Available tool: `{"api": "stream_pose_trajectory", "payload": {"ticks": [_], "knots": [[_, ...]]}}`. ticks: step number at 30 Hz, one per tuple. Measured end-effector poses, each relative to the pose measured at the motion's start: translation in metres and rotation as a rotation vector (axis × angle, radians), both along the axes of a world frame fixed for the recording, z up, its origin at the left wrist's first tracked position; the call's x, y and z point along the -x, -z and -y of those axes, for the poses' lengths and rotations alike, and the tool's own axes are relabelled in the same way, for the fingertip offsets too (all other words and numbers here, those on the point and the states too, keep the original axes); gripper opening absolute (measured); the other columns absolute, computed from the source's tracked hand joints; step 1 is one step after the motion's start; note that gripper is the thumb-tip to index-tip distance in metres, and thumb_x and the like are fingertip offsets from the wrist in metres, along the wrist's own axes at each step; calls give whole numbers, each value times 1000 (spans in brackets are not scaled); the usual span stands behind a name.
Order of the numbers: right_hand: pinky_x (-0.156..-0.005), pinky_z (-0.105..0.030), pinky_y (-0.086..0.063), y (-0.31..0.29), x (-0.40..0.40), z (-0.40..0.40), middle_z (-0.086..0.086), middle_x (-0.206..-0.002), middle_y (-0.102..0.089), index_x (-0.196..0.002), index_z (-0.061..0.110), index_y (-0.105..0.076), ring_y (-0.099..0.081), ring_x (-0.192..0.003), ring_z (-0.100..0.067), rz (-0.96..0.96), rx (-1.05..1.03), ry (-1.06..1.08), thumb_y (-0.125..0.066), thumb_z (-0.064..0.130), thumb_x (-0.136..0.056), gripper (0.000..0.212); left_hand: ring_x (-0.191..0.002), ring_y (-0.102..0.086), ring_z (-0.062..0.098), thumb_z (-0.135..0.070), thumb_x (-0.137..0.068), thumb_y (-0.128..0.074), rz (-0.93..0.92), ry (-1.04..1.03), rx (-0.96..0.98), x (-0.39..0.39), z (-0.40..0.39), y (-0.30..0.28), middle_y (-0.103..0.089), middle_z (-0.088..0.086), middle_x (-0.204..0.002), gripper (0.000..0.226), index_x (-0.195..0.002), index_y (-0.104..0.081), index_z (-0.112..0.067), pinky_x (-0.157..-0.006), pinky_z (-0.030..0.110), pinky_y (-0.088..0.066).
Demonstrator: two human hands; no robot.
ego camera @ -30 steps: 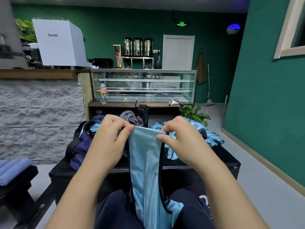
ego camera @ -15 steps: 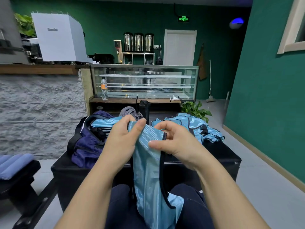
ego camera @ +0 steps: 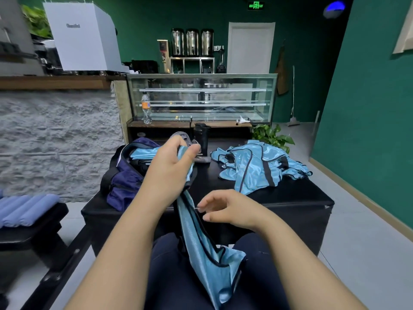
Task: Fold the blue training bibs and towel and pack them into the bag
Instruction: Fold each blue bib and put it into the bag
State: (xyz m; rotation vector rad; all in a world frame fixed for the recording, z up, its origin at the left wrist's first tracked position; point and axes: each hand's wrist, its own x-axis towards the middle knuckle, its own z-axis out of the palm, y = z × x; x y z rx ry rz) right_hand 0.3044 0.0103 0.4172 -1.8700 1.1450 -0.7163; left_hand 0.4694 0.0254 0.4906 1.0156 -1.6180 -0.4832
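Your left hand (ego camera: 169, 168) pinches the top of a bib (ego camera: 201, 247), which hangs down onto your lap. Your right hand (ego camera: 228, 209) hovers beside its edge, fingers loosely curled, gripping nothing. The bag (ego camera: 125, 175) sits at the bench's (ego camera: 290, 198) left end, more bibs (ego camera: 257, 164) heaped toward the right.

Right hand (ego camera: 228, 209) off the bib (ego camera: 201, 249), now lower.

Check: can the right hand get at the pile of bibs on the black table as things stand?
Probably yes: the right hand is open and empty, and bare table lies between it and the pile of bibs.
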Motion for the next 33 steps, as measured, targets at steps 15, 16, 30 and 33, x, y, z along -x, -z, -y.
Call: {"api": "stream_pose_trajectory", "payload": {"ticks": [15, 16, 30, 33], "knots": [[-60, -13, -36, 2, -7, 8, 8, -73, -48, -75, 24, -56, -43, -62, -5, -72, 313, 319, -56, -5, -77, 30, -60, -31, 16, -32, -85, -66, 97, -78, 14, -7, 1, 7, -39, 9, -64, 43, -68, -28, -22, -58, 32, -27], [-61, -12, -37, 0, -2, 9, 7, -77, -49, -76, 25, -56, -44, -65, -8, -52, 318, 365, -56, -6, -77, 31, -60, -31, 16, -32, -83, -68, 99, -68, 26, -9, 0, 7, -37, 6, -64, 43, -68, -29, -23, -58, 31, -27], [-54, -17, -37, -7, 64, 17, 1, -83, -59, -85, 17, -61, -48, -65, -9, 93, 237, 771, -59, 6, -87, 11, -60, -40, 2, -19, -78, -75, 84, -172, 175, -40, 0, 3, -47, -8, -68, 30, -75, -46, -24, -57, 14, -32], [-56, -28, -32, -12, 61, 16, -5, -69, -48, -75, 11, -55, -41, -60, -15, 149, 178, 786, -60, 13, -87, 14, -62, -41, 4, -20, -77, -76, 85, -142, 140, -38, 3, 5, -48, -8, -69, 28, -76, -48, -23, -59, 14, -33]]}}
